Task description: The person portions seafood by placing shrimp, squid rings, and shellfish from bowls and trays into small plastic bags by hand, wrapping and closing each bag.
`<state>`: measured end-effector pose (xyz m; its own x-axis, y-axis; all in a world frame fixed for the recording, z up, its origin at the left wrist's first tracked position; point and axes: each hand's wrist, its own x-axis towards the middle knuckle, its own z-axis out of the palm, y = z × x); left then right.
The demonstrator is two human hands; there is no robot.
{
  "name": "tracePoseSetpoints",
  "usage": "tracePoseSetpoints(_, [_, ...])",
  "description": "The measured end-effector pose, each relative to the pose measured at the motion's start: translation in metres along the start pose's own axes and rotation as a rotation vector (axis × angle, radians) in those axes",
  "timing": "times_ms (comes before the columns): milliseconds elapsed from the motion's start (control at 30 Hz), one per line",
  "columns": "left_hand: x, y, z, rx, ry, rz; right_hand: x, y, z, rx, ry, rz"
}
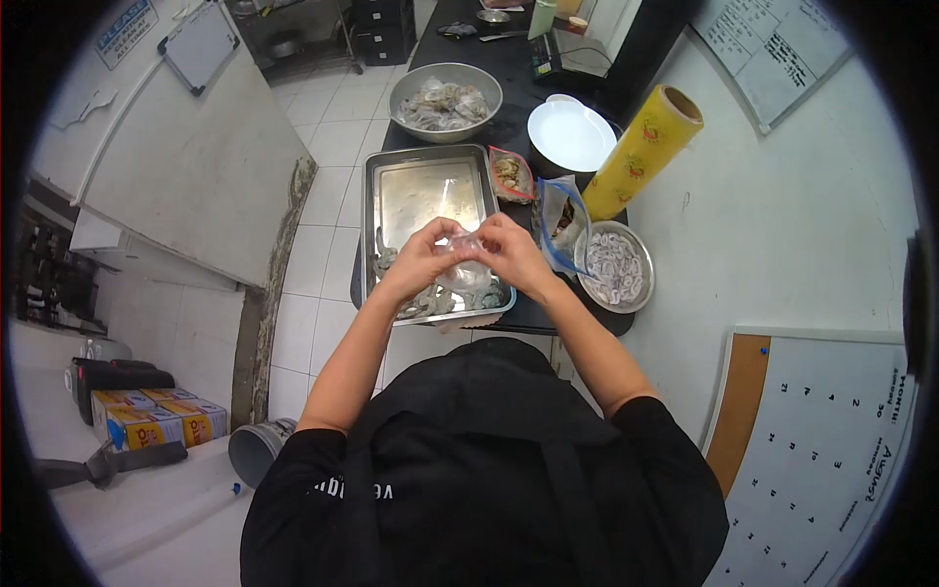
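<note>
My left hand (426, 260) and my right hand (513, 252) meet over the near part of a metal tray (374, 196). Between them, their fingers pinch the top of a small clear plastic bag (466, 278). Its contents are hard to make out. Greyish pieces that look like raw shrimp (423, 305) lie in the tray's near end, partly hidden by my hands and the bag. A red-edged zip bag (511, 176) of food pieces sits by the tray's right side. Nearer my right hand stands a blue-edged zip bag (559, 220) with dark contents.
Beyond the tray, a metal bowl (399, 96) holds several plastic-wrapped portions. To the right are a bowl (646, 293) of pale rings, an upright yellow cling film roll (641, 147) and a white dish (571, 135). A scale (572, 57) stands farther back, near the wall.
</note>
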<state>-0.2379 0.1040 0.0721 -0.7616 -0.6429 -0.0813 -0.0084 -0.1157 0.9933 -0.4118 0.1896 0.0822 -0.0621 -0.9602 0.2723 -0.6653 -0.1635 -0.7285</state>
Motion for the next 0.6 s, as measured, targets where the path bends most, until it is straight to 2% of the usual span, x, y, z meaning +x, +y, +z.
tracePoseSetpoints(33, [-0.002,0.001,0.001,0.089,-0.031,0.039,-0.002,0.014,0.005,-0.003,0.008,0.001])
tracePoseSetpoints(67, [-0.004,0.0,-0.003,0.46,0.113,0.118,0.0,0.018,0.005,0.11,0.077,0.138])
tracePoseSetpoints(100, [-0.002,-0.011,-0.011,0.459,0.116,0.124,0.001,0.023,0.006,0.224,0.14,0.273])
tracePoseSetpoints(167, [-0.003,-0.033,-0.024,0.7,0.321,0.095,-0.006,0.04,0.011,0.246,0.139,0.226])
tracePoseSetpoints(200, [-0.004,-0.036,-0.024,0.712,0.322,0.004,-0.011,0.04,0.014,0.641,0.137,0.269])
tracePoseSetpoints(233, [-0.003,-0.04,-0.022,0.712,0.321,0.001,-0.016,0.04,0.016,1.037,0.131,0.307])
tracePoseSetpoints(267, [-0.003,-0.044,-0.019,0.33,0.315,-0.101,-0.021,0.039,0.016,1.038,0.127,0.311])
tracePoseSetpoints(300, [-0.003,-0.049,-0.017,-0.054,0.307,-0.198,-0.026,0.038,0.016,1.185,0.095,0.374])
tracePoseSetpoints(333, [-0.001,-0.054,-0.018,-0.056,0.315,-0.201,-0.03,0.038,0.015,1.332,0.06,0.438])
tracePoseSetpoints(367, [0.002,-0.058,-0.021,-0.363,0.3,-0.221,-0.034,0.043,0.016,1.334,0.051,0.44])
tracePoseSetpoints(400, [0.003,-0.059,-0.022,-0.67,0.279,-0.238,-0.039,0.052,0.019,1.034,-0.037,0.403])
tracePoseSetpoints(433, [0.002,-0.062,-0.021,-0.669,0.283,-0.242,-0.043,0.061,0.024,0.734,-0.116,0.362])
tracePoseSetpoints(467, [0.001,-0.062,-0.015,-0.728,0.226,-0.204,-0.044,0.066,0.027,0.646,-0.147,0.413])
tracePoseSetpoints(500, [0.001,-0.063,-0.008,-0.785,0.164,-0.169,-0.045,0.071,0.031,0.648,-0.139,0.421])
tracePoseSetpoints(533, [0.0,-0.064,-0.002,-0.84,0.161,-0.099,-0.046,0.076,0.036,0.72,-0.016,0.433])
tracePoseSetpoints(567, [-0.001,-0.063,-0.001,-0.837,0.147,-0.111,-0.045,0.077,0.038,0.79,0.112,0.443])
tracePoseSetpoints(600, [-0.002,-0.061,-0.002,-0.794,0.103,-0.1,-0.044,0.081,0.036,0.922,0.15,0.513])
